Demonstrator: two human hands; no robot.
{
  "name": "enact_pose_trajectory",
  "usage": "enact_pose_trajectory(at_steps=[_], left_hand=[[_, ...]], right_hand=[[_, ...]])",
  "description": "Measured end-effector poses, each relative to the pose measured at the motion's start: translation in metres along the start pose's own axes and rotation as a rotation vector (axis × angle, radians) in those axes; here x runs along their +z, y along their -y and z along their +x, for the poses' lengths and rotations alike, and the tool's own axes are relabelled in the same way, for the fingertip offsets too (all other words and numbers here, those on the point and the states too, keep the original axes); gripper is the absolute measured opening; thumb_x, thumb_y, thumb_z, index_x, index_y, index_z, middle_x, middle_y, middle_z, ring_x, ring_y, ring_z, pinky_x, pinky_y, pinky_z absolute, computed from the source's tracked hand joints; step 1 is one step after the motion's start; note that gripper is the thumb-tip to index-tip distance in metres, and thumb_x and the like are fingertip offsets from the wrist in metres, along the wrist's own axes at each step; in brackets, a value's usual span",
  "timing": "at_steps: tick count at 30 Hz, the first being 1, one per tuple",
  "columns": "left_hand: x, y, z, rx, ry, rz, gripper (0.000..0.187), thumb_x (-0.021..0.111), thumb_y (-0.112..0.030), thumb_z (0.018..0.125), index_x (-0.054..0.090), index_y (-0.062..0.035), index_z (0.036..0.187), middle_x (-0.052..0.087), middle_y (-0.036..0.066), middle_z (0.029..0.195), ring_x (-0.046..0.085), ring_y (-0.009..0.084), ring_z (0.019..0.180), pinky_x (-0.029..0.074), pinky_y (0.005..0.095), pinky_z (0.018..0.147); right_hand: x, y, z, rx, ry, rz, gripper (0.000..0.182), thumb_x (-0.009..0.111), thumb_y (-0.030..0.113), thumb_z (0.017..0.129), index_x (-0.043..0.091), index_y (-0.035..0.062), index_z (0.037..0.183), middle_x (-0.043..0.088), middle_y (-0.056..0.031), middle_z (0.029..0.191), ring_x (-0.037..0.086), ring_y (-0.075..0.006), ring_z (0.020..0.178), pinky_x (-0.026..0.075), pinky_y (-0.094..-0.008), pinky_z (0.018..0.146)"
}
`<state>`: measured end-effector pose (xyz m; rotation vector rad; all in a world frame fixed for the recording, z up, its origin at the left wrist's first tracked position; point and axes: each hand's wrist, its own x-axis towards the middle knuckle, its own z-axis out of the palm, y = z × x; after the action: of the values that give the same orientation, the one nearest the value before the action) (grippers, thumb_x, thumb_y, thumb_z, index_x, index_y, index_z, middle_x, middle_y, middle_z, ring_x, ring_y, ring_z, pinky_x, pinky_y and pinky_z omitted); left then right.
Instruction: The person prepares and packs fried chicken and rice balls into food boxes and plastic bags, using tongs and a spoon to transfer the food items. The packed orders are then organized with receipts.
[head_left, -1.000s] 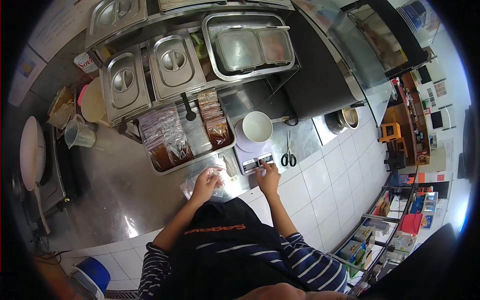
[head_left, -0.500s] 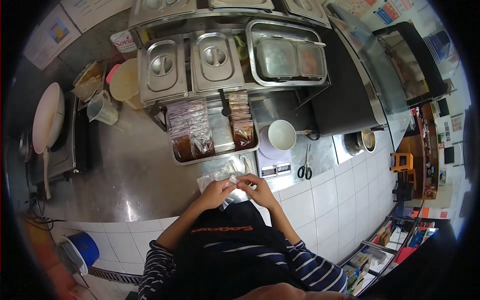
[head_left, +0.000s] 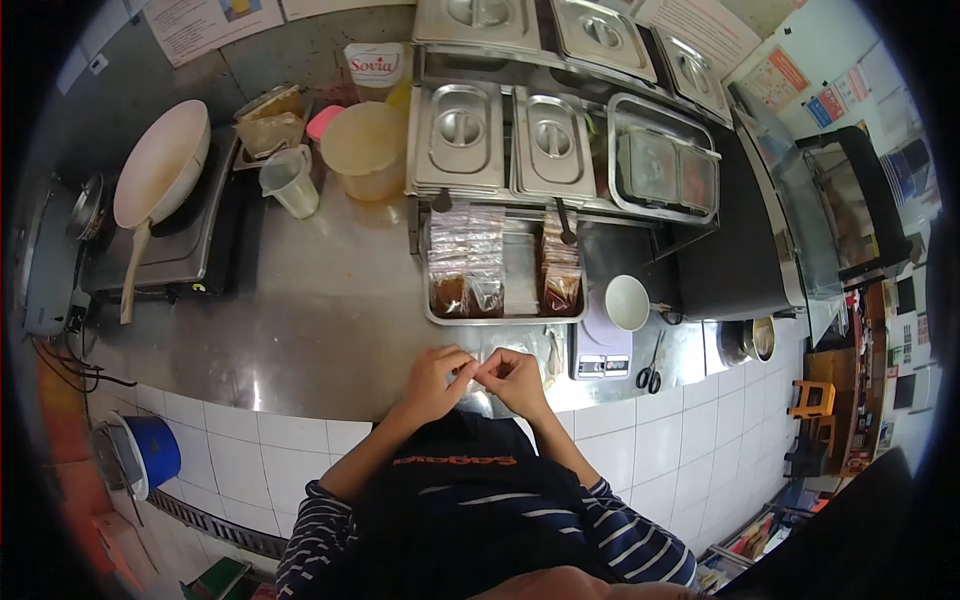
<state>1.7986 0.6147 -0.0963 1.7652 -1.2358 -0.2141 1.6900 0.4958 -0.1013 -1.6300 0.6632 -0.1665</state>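
Observation:
Close together at the counter's front edge, my left hand [head_left: 440, 380] and my right hand [head_left: 514, 380] both have thumb and fingers pinched. Between them is a thin clear plastic bag [head_left: 484, 403], mostly hidden by my fingers. Just beyond stands a metal tray [head_left: 505, 321] with two groups of filled clear packets: a wide group [head_left: 467, 255] on the left and a narrow row of reddish-brown ones [head_left: 562, 275] on the right. A white bowl [head_left: 627, 303] rests on a kitchen scale [head_left: 603, 366] right of my right hand. Black-handled scissors [head_left: 651, 377] lie beside the scale.
Lidded steel pans [head_left: 460, 135] sit on a raised rack behind the tray. Leftward are a yellowish tub [head_left: 362, 145], a clear jug [head_left: 291, 185], and a pale frying pan [head_left: 160, 170] on a stove [head_left: 190, 235]. A blue bucket [head_left: 158, 450] stands on the floor at left.
My view has turned left, so the counter and its things sit further right. My hands stay together and pinched, still at the plastic bag, with less of it showing.

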Motion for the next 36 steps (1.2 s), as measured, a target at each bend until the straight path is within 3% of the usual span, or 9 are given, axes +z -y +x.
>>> enact_pose_trajectory(at_steps=[6,10,15,18,21,24,26,31,36], left_hand=[[-0.024,0.007,-0.011,-0.409,0.028,-0.191,0.016,0.058,-0.016,0.075,0.052,-0.0053,0.064,0.052,0.007,0.058,0.053,0.0222,0.06,0.034,0.0365,0.067],[-0.045,0.016,-0.012,-0.059,-0.099,0.298,0.018,0.06,-0.017,0.074,0.051,-0.0052,0.063,0.05,0.006,0.059,0.052,0.0216,0.061,0.034,0.0374,0.068],[-0.079,0.022,0.007,0.039,-0.368,0.341,0.019,0.064,-0.022,0.072,0.057,-0.0052,0.075,0.05,0.003,0.058,0.054,0.021,0.063,0.034,0.0371,0.075],[-0.096,0.045,0.009,0.066,-0.141,-0.02,0.031,0.064,-0.029,0.072,0.056,-0.0059,0.09,0.056,0.005,0.072,0.055,0.0233,0.077,0.034,0.0378,0.08],[-0.119,0.042,0.022,-0.507,0.742,-0.278,0.038,0.064,-0.031,0.072,0.053,-0.006,0.097,0.055,0.008,0.093,0.052,0.0241,0.092,0.034,0.0373,0.084],[-0.115,0.033,0.027,-0.461,0.441,-0.051,0.042,0.067,-0.032,0.068,0.054,-0.006,0.099,0.052,0.007,0.103,0.049,0.0219,0.098,0.031,0.0393,0.089],[-0.107,0.027,0.028,0.189,-0.062,0.216,0.047,0.071,-0.032,0.063,0.056,-0.0067,0.099,0.056,0.005,0.097,0.053,0.0188,0.092,0.025,0.0437,0.093],[-0.111,0.035,0.026,0.207,-0.146,0.249,0.056,0.072,-0.034,0.059,0.054,-0.008,0.106,0.055,0.002,0.097,0.051,0.0173,0.094,0.02,0.046,0.095],[-0.131,0.05,0.009,0.098,-0.245,0.248,0.061,0.073,-0.034,0.059,0.052,-0.0065,0.109,0.056,0.004,0.098,0.051,0.0181,0.094,0.022,0.0452,0.094]], right_hand=[[0.029,0.016,0.009,0.141,0.248,0.258,0.013,0.052,0.011,0.082,0.054,0.0004,0.074,0.054,-0.0072,0.058,0.051,-0.0142,0.046,0.04,-0.0254,0.045],[0.052,0.026,0.022,-0.493,-0.274,-0.573,0.014,0.051,0.012,0.08,0.048,-0.0005,0.074,0.05,-0.0189,0.062,0.051,-0.0372,0.053,0.041,-0.0386,0.048],[0.049,0.054,0.025,-0.142,0.156,-0.039,0.011,0.054,0.005,0.081,0.047,0.0005,0.074,0.056,-0.0033,0.063,0.058,-0.0084,0.061,0.046,-0.0223,0.046],[0.042,0.064,0.029,-0.124,0.236,0.084,0.006,0.055,0.0,0.078,0.051,-0.0007,0.073,0.056,-0.004,0.065,0.057,-0.0087,0.058,0.045,-0.0215,0.045],[0.031,0.08,0.035,-0.085,0.282,-0.124,0.005,0.056,-0.006,0.072,0.058,-0.0018,0.076,0.057,-0.0044,0.067,0.055,-0.0088,0.056,0.045,-0.0208,0.045],[0.03,0.092,0.038,-0.096,0.278,-0.365,0.021,0.061,-0.004,0.067,0.063,0.0031,0.087,0.059,-0.0073,0.073,0.056,-0.0116,0.056,0.045,-0.0235,0.047],[0.037,0.107,0.039,-0.317,0.136,-0.54,0.025,0.066,0.001,0.064,0.063,0.0049,0.088,0.058,-0.0105,0.076,0.056,-0.0166,0.056,0.046,-0.0274,0.051],[0.049,0.129,0.063,-0.458,0.15,-0.616,0.019,0.068,0.007,0.064,0.062,0.0037,0.081,0.057,-0.0142,0.078,0.056,-0.025,0.06,0.046,-0.0316,0.057],[0.018,0.174,0.191,-0.637,-0.58,-0.883,0.011,0.057,0.013,0.072,0.058,0.0037,0.078,0.06,-0.015,0.075,0.059,-0.0319,0.067,0.047,-0.0389,0.058]])
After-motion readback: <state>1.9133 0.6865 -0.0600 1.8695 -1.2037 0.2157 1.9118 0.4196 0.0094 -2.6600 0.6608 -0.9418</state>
